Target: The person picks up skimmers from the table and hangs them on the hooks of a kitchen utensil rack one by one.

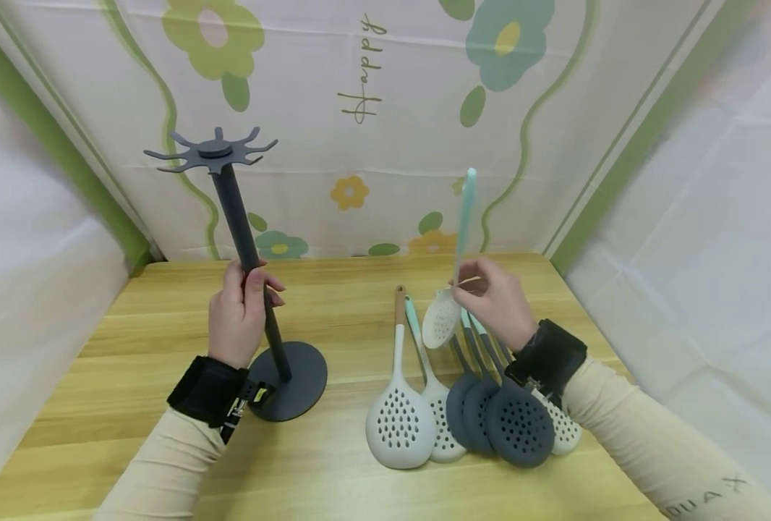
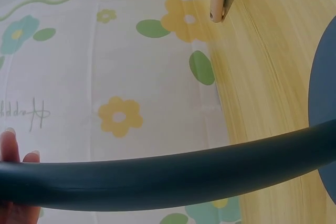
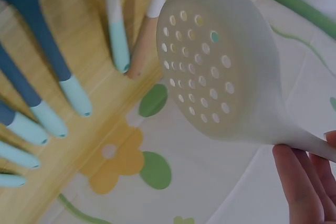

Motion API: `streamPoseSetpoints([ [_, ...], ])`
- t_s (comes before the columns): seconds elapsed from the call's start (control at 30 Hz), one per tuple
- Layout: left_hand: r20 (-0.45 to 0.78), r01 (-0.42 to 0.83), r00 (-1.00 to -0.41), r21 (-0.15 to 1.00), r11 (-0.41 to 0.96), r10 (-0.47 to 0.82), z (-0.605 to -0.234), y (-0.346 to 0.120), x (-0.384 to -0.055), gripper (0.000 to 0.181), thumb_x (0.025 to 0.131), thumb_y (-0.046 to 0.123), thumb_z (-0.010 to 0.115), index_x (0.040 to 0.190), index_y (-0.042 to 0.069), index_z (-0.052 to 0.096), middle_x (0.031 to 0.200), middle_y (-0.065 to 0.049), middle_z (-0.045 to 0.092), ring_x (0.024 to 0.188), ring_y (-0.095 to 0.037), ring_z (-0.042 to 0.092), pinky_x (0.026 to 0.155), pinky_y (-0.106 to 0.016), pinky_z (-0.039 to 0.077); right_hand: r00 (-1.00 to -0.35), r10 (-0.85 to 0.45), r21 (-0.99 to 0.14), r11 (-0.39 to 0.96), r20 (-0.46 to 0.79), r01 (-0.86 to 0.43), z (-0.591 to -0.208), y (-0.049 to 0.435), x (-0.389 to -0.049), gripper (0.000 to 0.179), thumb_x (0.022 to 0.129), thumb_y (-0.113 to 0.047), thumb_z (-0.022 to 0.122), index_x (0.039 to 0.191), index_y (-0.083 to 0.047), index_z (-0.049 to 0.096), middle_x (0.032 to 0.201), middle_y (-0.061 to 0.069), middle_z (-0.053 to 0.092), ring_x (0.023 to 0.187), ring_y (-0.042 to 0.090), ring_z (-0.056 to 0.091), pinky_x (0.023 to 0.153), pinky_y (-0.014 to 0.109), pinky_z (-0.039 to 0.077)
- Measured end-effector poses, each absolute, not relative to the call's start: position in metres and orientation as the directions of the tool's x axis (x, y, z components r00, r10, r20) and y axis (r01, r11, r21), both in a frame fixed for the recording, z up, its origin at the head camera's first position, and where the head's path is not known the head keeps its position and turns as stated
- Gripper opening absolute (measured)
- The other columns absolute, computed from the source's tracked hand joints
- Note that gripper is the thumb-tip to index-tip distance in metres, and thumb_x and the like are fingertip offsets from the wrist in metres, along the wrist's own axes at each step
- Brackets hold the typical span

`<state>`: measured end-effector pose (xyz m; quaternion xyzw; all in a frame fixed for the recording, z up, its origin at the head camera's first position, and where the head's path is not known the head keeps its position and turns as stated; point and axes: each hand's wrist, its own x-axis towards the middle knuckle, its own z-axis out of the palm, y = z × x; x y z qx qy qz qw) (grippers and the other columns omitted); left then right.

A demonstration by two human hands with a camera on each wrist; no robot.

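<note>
My left hand (image 1: 237, 322) grips the dark pole (image 1: 234, 206) of a utensil stand about halfway up. Prongs (image 1: 215, 150) fan out at its top, above a round base (image 1: 307, 376); whether the base is flat on the table cannot be told. In the left wrist view, the pole (image 2: 157, 182) crosses in front of a few fingers (image 2: 10, 148). My right hand (image 1: 499, 300) pinches a white skimmer (image 1: 439, 323) near where its neck meets the mint handle (image 1: 466, 206). Its handle points up and its holed head hangs down, raised above other skimmers. The right wrist view shows the head (image 3: 257, 93) close up.
On the wooden table (image 1: 164, 362), several skimmers lie in a row: a white one with a brown handle (image 1: 400, 307), a white one with a mint handle (image 1: 412, 315), dark ones (image 1: 522, 452) and another white one (image 1: 568, 438). A flowered cloth (image 1: 307, 87) hangs behind.
</note>
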<state>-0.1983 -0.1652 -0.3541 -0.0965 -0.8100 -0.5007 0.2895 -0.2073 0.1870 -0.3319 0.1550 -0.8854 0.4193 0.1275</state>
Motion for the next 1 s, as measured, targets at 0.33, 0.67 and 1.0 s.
streamPoseSetpoints([
  [0.33, 0.557, 0.437, -0.820, 0.758, 0.483, -0.133, -0.354, -0.165, -0.198, 0.032, 0.108, 0.026, 0.040, 0.121, 0.001, 0.053, 0.087, -0.013, 0.071, 0.064, 0.008, 0.060, 0.066, -0.009, 0.049, -0.907, -0.192, -0.734, 0.536, 0.374, -0.416, -0.326, 0.164, -0.211, 0.023, 0.090, -0.001, 0.066, 0.113, 0.001, 0.061, 0.105, 0.018, 0.070, 0.093, 0.030, 0.072, 0.084, 0.045, 0.060],
  [0.67, 0.557, 0.429, -0.819, 0.751, 0.503, -0.134, -0.354, -0.165, -0.198, 0.032, 0.107, 0.027, 0.041, 0.119, 0.000, 0.054, 0.080, -0.013, 0.065, 0.063, 0.005, 0.060, 0.064, -0.009, 0.049, -0.901, -0.231, -0.751, 0.498, 0.367, -0.434, -0.327, 0.145, -0.206, 0.024, 0.090, -0.002, 0.066, 0.113, 0.001, 0.063, 0.106, 0.017, 0.070, 0.094, 0.029, 0.072, 0.084, 0.042, 0.060],
  [1.0, 0.561, 0.413, -0.816, 0.734, 0.539, -0.139, -0.355, -0.165, -0.199, 0.029, 0.107, 0.023, 0.040, 0.120, 0.001, 0.053, 0.075, -0.012, 0.062, 0.061, -0.009, 0.059, 0.061, -0.018, 0.045, -0.867, -0.278, -0.719, 0.485, 0.413, -0.498, -0.319, 0.126, -0.207, 0.027, 0.089, -0.003, 0.069, 0.115, 0.001, 0.065, 0.106, 0.016, 0.071, 0.091, 0.027, 0.073, 0.083, 0.040, 0.060],
])
